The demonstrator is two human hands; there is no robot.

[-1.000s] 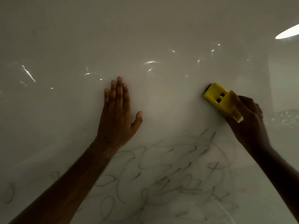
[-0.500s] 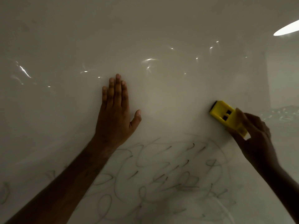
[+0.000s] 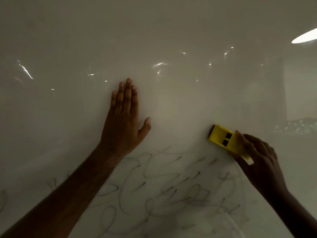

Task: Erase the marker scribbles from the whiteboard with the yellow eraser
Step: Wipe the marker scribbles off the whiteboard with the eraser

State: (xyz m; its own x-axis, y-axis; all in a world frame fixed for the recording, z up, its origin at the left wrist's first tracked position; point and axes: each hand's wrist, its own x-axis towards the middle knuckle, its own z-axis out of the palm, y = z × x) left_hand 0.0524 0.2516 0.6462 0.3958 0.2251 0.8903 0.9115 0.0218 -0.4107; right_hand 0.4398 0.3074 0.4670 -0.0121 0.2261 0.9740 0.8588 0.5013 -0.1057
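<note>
The left hand (image 3: 122,124) is lying flat against the whiteboard (image 3: 171,31), fingers straight and held together, pointing toward the far side of the scene, thumb spread out to the right, so that grip is open and holding nothing. Its forearm is running down to the near left corner, crossing over some of the marks. Over on the right, the right hand (image 3: 260,162) is gripping the yellow eraser (image 3: 223,139), fingers and thumb curled around its near right end, and the eraser is lying tilted, its free end pointing up and to the left with a dark edge showing at that tip. Two small dark rectangular openings are showing on the yellow back. The eraser is sitting well to the right of the left hand's thumb and just above the upper right edge of the marker scribbles (image 3: 163,191); whether its pad is pressing on the board cannot be told from here. The scribbles are filling the near middle of the board, thin grey loops and short strokes, looking faint and smeary, spreading from beneath the left forearm across to below the right hand. A few stray marks are sitting at the near left edge. The far part of the board is glossy, catching small glints of light, and a bright reflected light (image 3: 305,37) is glaring at the far right.
</note>
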